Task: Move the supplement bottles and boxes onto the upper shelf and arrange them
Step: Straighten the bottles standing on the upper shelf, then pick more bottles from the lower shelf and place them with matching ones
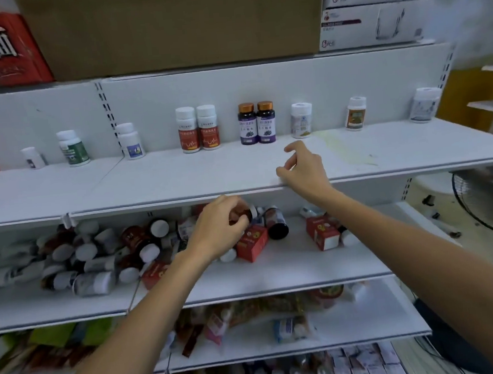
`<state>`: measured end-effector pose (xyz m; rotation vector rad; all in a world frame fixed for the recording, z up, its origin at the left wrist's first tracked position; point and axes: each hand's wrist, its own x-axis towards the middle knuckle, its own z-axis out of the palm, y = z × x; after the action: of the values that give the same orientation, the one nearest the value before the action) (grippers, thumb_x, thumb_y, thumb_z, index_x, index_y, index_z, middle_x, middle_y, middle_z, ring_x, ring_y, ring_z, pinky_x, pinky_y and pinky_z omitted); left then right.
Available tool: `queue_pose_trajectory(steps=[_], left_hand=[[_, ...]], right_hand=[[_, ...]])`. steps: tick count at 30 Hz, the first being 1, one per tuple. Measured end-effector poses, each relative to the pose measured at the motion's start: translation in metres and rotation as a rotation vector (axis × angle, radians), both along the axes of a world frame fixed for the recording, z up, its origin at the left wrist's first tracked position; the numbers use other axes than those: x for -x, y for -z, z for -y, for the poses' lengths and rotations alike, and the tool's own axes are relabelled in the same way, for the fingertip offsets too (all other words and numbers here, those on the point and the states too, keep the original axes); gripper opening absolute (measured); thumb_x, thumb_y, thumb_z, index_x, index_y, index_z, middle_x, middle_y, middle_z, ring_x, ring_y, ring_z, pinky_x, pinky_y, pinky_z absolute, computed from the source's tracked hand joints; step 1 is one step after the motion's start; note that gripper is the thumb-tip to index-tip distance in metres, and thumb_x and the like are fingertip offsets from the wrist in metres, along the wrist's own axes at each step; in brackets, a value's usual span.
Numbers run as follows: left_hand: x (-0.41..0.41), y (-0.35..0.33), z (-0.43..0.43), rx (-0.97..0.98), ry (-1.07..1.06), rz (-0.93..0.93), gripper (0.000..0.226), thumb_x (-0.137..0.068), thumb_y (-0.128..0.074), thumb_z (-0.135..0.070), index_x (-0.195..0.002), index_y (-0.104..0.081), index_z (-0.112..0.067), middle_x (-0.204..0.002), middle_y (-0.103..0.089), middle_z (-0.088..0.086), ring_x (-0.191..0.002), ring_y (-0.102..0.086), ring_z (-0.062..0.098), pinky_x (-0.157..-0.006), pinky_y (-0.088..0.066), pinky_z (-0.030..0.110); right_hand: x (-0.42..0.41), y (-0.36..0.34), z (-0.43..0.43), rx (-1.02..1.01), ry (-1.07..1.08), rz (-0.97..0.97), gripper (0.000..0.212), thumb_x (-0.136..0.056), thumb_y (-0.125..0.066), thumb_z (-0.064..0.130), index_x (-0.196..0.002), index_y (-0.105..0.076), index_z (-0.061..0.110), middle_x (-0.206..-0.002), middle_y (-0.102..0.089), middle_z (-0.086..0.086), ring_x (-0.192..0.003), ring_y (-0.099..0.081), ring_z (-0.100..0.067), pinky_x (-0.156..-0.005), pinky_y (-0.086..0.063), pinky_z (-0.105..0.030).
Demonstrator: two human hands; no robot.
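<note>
Below, left hand (219, 228) closed around a brown supplement bottle (243, 212) over the lower shelf (291, 266), beside a red box (251, 243), right hand (303, 167) open and empty above the upper shelf (179, 177) edge, upright bottles (198, 128) lining its far side.

Left hand (220, 229) gripping brown bottle (243, 212) above red box (251, 243) on lower shelf (276, 269). Right hand (304, 168) hovering, fingers spread, empty, over upper shelf (208, 172) front edge. Bottles standing along back.
</note>
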<state>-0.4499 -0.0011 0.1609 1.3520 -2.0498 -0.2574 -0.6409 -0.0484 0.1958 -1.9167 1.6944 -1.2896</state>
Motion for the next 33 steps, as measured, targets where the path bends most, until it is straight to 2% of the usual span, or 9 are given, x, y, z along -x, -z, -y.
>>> queue_pose_trajectory(steps=[5,8,12,15,21,25,27,30,33], left_hand=[[0.014,0.047,-0.015,-0.138,-0.01,-0.028,0.018,-0.087,-0.057,-0.013,-0.103,-0.065,-0.012,-0.103,-0.059,0.004,-0.087,-0.059,0.017,-0.079,-0.046,0.029],[0.028,0.075,-0.02,-0.208,-0.009,-0.002,0.023,-0.085,-0.059,-0.015,-0.107,-0.064,-0.011,-0.107,-0.059,0.007,-0.093,-0.059,0.022,-0.082,-0.046,0.03],[0.042,0.096,-0.016,-0.234,-0.012,-0.009,0.027,-0.084,-0.06,-0.014,-0.111,-0.062,-0.01,-0.107,-0.058,0.007,-0.095,-0.055,0.017,-0.081,-0.04,0.024],[0.048,0.105,-0.005,-0.242,-0.028,0.0,0.028,-0.083,-0.062,-0.013,-0.111,-0.062,-0.009,-0.109,-0.058,0.008,-0.1,-0.057,0.021,-0.085,-0.043,0.028],[0.07,0.127,0.035,-0.287,-0.084,-0.015,0.029,-0.083,-0.062,-0.011,-0.111,-0.062,-0.009,-0.107,-0.058,0.006,-0.096,-0.056,0.019,-0.083,-0.041,0.025],[0.095,0.153,0.075,-0.355,-0.099,-0.014,0.029,-0.085,-0.061,-0.01,-0.113,-0.059,-0.008,-0.115,-0.061,0.009,-0.104,-0.058,0.021,-0.083,-0.041,0.024],[0.111,0.166,0.096,-0.374,-0.097,0.012,0.03,-0.086,-0.061,-0.012,-0.115,-0.058,-0.008,-0.119,-0.059,0.01,-0.107,-0.057,0.022,-0.085,-0.042,0.027],[0.138,0.179,0.133,-0.305,-0.107,0.007,0.026,-0.088,-0.057,-0.012,-0.114,-0.059,-0.009,-0.117,-0.059,0.01,-0.108,-0.056,0.025,-0.087,-0.044,0.031],[0.169,0.184,0.179,-0.182,-0.055,0.091,0.028,-0.091,-0.05,-0.005,-0.117,-0.06,-0.01,-0.121,-0.06,0.009,-0.115,-0.052,0.024,-0.092,-0.033,0.024]], right_hand=[[0.021,0.037,-0.044,0.047,-0.017,-0.023,0.024,-0.086,-0.058,0.01,-0.109,-0.051,0.008,-0.071,-0.055,0.003,-0.073,-0.055,-0.019,-0.07,-0.045,-0.036],[0.041,0.077,-0.057,-0.087,0.057,-0.042,0.026,-0.086,-0.059,0.013,-0.111,-0.053,0.006,-0.07,-0.053,0.006,-0.08,-0.055,-0.021,-0.074,-0.047,-0.036],[0.079,0.117,-0.056,-0.27,0.176,0.013,0.024,-0.084,-0.059,0.014,-0.107,-0.054,0.008,-0.076,-0.058,0.002,-0.095,-0.055,-0.024,-0.078,-0.046,-0.035],[0.107,0.134,-0.046,-0.337,0.236,0.027,0.03,-0.085,-0.057,0.014,-0.115,-0.054,0.008,-0.085,-0.061,-0.005,-0.097,-0.051,-0.025,-0.074,-0.039,-0.031],[0.143,0.167,0.005,-0.432,0.27,0.018,0.035,-0.083,-0.06,0.018,-0.115,-0.052,0.008,-0.105,-0.065,-0.015,-0.097,-0.058,-0.034,-0.077,-0.049,-0.036],[0.156,0.194,0.04,-0.377,0.23,-0.024,0.025,-0.083,-0.061,0.012,-0.107,-0.057,0.004,-0.105,-0.06,-0.015,-0.095,-0.058,-0.033,-0.074,-0.047,-0.034],[0.165,0.207,0.059,-0.347,0.232,-0.061,0.027,-0.085,-0.061,0.014,-0.109,-0.056,0.003,-0.109,-0.055,-0.018,-0.103,-0.052,-0.034,-0.081,-0.046,-0.038],[0.177,0.219,0.089,-0.386,0.27,-0.205,0.037,-0.089,-0.059,0.027,-0.121,-0.052,0.011,-0.124,-0.048,-0.017,-0.114,-0.042,-0.033,-0.092,-0.037,-0.04],[0.188,0.236,0.104,-0.436,0.217,-0.176,0.04,-0.09,-0.056,0.037,-0.125,-0.049,0.022,-0.121,-0.051,-0.017,-0.109,-0.05,-0.035,-0.091,-0.043,-0.042]])
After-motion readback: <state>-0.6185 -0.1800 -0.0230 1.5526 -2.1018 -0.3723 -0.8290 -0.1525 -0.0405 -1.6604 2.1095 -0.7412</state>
